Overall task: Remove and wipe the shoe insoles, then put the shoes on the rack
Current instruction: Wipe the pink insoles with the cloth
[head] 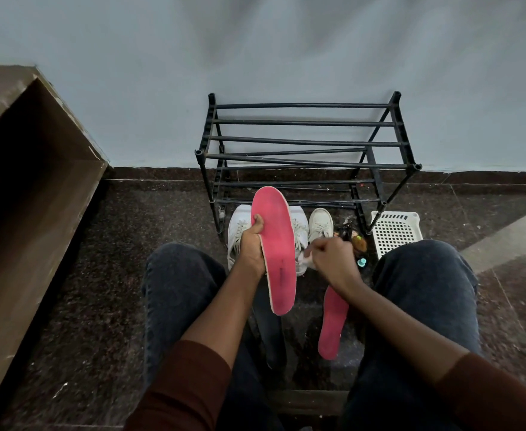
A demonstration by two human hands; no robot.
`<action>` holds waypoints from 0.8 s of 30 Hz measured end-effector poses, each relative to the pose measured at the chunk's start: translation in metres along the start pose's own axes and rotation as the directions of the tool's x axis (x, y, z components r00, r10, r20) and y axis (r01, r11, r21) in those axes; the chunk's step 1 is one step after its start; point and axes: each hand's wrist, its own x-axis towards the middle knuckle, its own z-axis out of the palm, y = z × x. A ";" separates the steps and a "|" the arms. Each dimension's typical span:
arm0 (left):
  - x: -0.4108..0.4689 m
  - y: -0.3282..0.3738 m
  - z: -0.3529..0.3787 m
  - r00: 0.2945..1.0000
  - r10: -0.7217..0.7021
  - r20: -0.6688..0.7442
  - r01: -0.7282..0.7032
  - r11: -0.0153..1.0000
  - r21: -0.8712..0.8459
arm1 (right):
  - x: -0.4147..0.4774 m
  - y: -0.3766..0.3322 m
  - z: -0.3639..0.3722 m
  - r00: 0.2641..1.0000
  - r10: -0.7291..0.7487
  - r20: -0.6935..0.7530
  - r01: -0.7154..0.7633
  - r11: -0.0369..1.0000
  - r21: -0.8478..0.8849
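My left hand (251, 247) grips a pink insole (275, 247) by its left edge and holds it up, toe end away from me. Just right of the insole, my right hand (333, 258) is curled around a small white wipe (305, 259). A second pink insole (332, 325) lies on the dark floor between my knees. Beside it lies a dark insole (269, 331). White laced shoes (238, 231) (320, 225) stand on the floor in front of the black rack (305, 157), partly hidden behind the held insole.
A white perforated basket (395, 233) sits right of the rack. Small items, one a bottle with a teal cap (362, 262), lie by the shoes. A brown cabinet (28, 194) fills the left side. The rack stands against a pale wall.
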 end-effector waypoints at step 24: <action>-0.012 0.000 0.002 0.957 -0.109 0.267 0.145 0.982 -0.119 | -0.008 0.010 0.004 0.827 -0.557 0.082 0.562 0.809 -0.173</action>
